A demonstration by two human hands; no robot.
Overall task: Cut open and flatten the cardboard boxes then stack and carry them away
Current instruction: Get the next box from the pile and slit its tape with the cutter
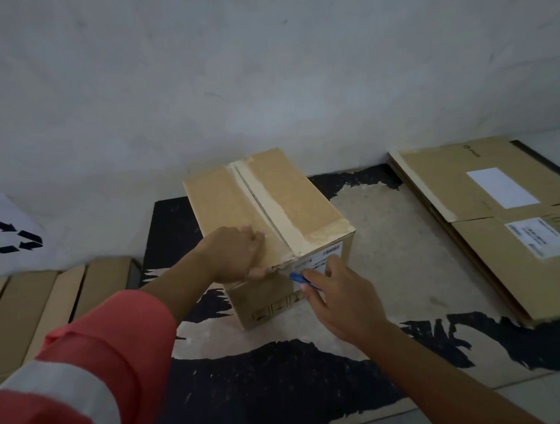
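Taped box (236,199) centre frame on table (397,269). Left hand (238,253) grips its near top edge, fingers curled over, likely to steady it. Right hand (341,294) pinches blue cutter (299,277), tip at the near end of the tape seam (278,212), presumably to start the slit

We see a loose coral-red sleeve (119,336) on the left arm, crossed by a wide pale grey band (67,393). We find the right forearm (440,367), left hand (234,253) and right hand (341,298) bare.
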